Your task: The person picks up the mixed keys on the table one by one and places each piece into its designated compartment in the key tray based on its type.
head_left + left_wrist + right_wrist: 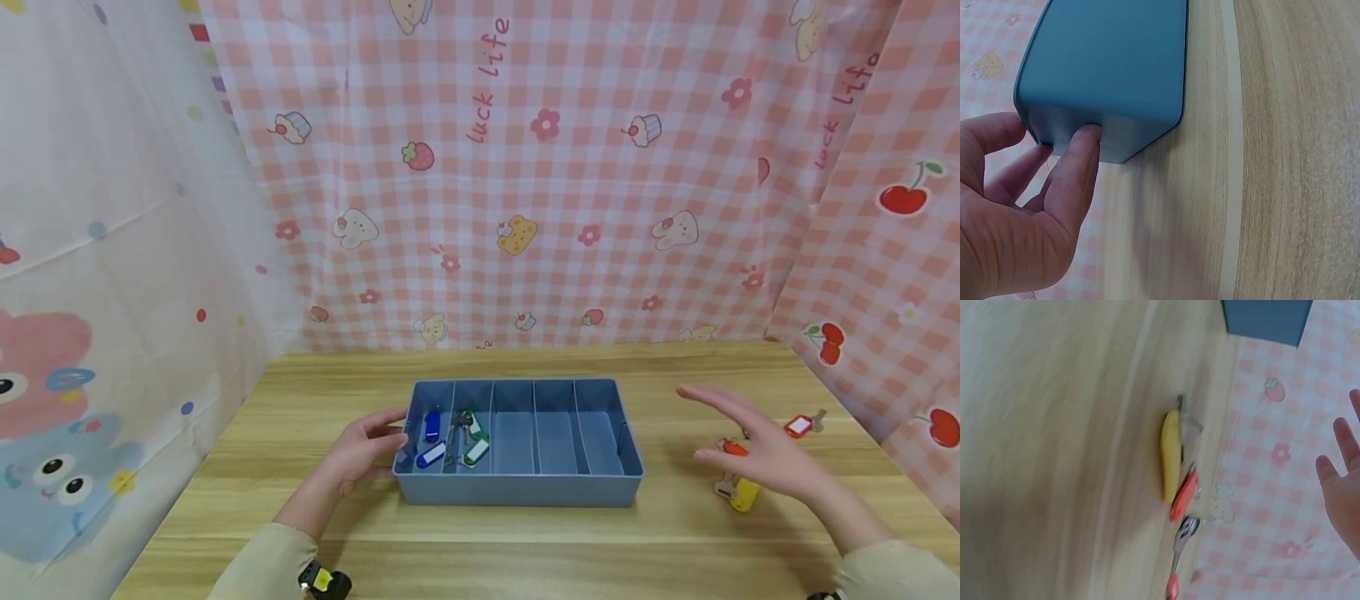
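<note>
1. The right hand (765,454) hangs above the surface (525,550) at the right, thumb and fingers spread wide, holding nothing.
2. Below it lie a yellow tag (745,496) and a nearer red tag (735,447), bunched close together with metal keys; a farther red tag (799,426) lies to the right, its key pointing right. In the right wrist view the yellow tag and one red tag sit practically against each other, so a careless pinch could catch both, or hook a neighbour's key.
3. The hand itself partly covers that cluster from above; a grab made by feel could close on the wrong piece or push one away to the right.
4. The left hand (363,450) rests its fairly straight fingers against the left end of the blue tray (517,490), gripping nothing visibly. Pressing harder there could slide the tray rightward or tip it.
5. In the leftmost compartment are two blue tags (431,454); the next holds green tags (476,451) and keys (467,421). One key lies close by the first divider, on which side I cannot tell; a jolt could shuffle these pieces.
6. Anything released high above the narrow compartments might strike a divider and land next door.
</note>
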### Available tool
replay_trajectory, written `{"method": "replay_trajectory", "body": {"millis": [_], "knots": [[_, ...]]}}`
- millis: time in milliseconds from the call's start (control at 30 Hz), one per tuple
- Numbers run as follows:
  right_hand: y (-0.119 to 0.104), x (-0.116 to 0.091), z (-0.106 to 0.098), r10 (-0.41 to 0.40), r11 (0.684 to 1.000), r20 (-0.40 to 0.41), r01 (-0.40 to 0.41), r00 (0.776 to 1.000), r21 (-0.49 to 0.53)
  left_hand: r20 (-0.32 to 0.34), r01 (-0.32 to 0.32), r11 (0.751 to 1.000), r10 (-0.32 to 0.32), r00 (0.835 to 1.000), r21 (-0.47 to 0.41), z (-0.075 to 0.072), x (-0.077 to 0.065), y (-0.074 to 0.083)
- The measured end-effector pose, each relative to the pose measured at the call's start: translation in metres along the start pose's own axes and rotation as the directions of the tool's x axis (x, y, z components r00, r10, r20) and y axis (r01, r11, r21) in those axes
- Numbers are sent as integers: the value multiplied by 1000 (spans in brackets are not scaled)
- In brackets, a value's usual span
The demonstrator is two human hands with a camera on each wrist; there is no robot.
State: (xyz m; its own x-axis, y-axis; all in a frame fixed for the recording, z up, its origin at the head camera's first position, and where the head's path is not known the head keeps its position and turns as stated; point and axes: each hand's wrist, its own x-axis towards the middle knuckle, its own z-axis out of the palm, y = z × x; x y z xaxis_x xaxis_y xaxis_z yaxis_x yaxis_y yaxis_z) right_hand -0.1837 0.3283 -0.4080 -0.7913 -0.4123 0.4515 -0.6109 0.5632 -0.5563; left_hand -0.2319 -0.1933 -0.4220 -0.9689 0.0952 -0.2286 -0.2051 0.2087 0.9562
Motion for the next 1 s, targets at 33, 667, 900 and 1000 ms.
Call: {"method": "replay_trajectory", "body": {"millis": [33, 667, 900, 1000], "knots": [[1, -2, -1, -1, 1000, 7, 1, 1000, 7, -1, 1, 1000, -1, 1000, 1, 0, 0, 0], [26, -38, -19, -21, 1000, 92, 22, 996, -1, -10, 1, 1000, -1, 1000, 13, 0, -2, 0], [37, -45, -17, -106, 993, 118, 111, 987, -37, -18, 1, 1000, -1, 1000, 7, 0, -2, -1], [44, -48, -14, -160, 984, 126, 168, 979, -56, -13, 1, 1000, -1, 1000, 7, -1, -1, -1]]}}
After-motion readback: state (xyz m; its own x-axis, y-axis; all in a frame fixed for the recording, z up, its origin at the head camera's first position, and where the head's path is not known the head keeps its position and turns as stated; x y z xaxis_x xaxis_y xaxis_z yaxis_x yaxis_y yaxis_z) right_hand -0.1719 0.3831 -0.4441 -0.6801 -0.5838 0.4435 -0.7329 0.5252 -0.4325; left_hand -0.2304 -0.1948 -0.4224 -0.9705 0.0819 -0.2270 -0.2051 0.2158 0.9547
